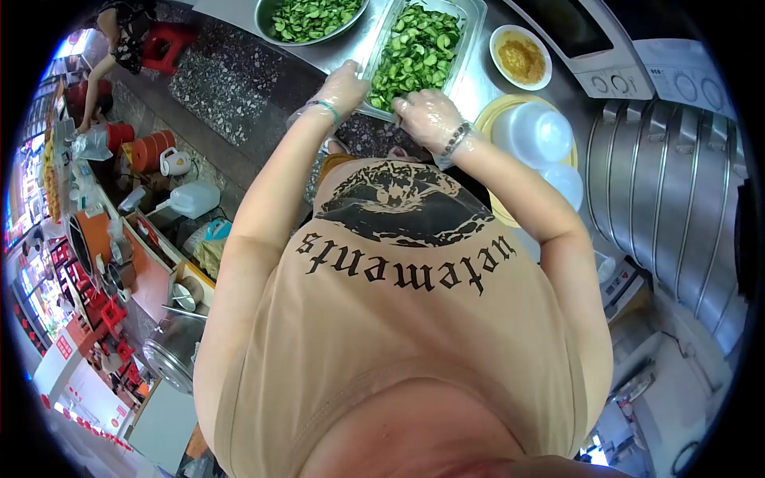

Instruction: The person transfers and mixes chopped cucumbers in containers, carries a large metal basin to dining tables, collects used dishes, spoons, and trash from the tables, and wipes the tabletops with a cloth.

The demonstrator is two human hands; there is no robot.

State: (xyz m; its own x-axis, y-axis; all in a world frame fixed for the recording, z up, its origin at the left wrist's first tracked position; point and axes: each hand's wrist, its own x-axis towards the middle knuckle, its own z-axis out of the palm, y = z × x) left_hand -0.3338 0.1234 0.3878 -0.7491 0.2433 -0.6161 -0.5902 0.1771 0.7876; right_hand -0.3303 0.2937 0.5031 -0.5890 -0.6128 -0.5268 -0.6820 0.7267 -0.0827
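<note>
A rectangular clear plastic container (476, 32) full of sliced green cucumbers (418, 49) sits at the front edge of the steel counter. My left hand (343, 89), in a clear plastic glove with a teal band at the wrist, has its fingers curled at the container's left rim. My right hand (430, 119), also gloved and wearing a beaded bracelet, lies over the near right corner. Its bent fingertips touch the slices just inside the near rim; whether they pinch any is hidden.
A steel bowl (260, 24) of cucumber slices stands left of the container. At right are a white bowl of yellow-brown paste (520, 57), clear plastic bowls (532, 131) on a yellow round tray (488, 119), and a microwave (586, 48). Another person's arm (97, 80) reaches down at far left.
</note>
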